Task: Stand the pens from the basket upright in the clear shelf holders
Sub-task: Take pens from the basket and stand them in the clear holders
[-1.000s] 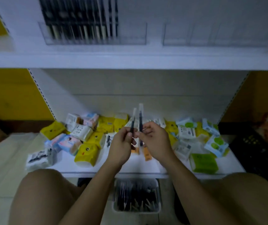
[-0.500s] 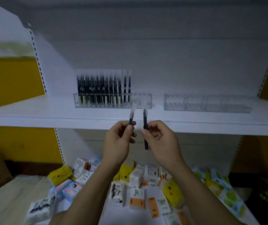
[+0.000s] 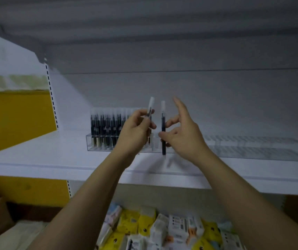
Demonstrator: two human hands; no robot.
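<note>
Up on the white shelf (image 3: 36, 156), the left clear holder (image 3: 90, 143) carries a packed row of dark pens (image 3: 105, 123), all upright. Before its right end, the left hand (image 3: 135, 134) grips 1 capped pen (image 3: 151, 105). The right hand (image 3: 186, 138) pinches a 2nd pen (image 3: 163, 141) upright, forefinger raised. Another clear holder (image 3: 253, 150) sits to its right.

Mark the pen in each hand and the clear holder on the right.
Left pen (image 3: 151, 104), head view, pale cap.
Right pen (image 3: 163, 148), head view, dark barrel below the thumb.
Right clear holder (image 3: 253, 153), head view, front wall.
</note>
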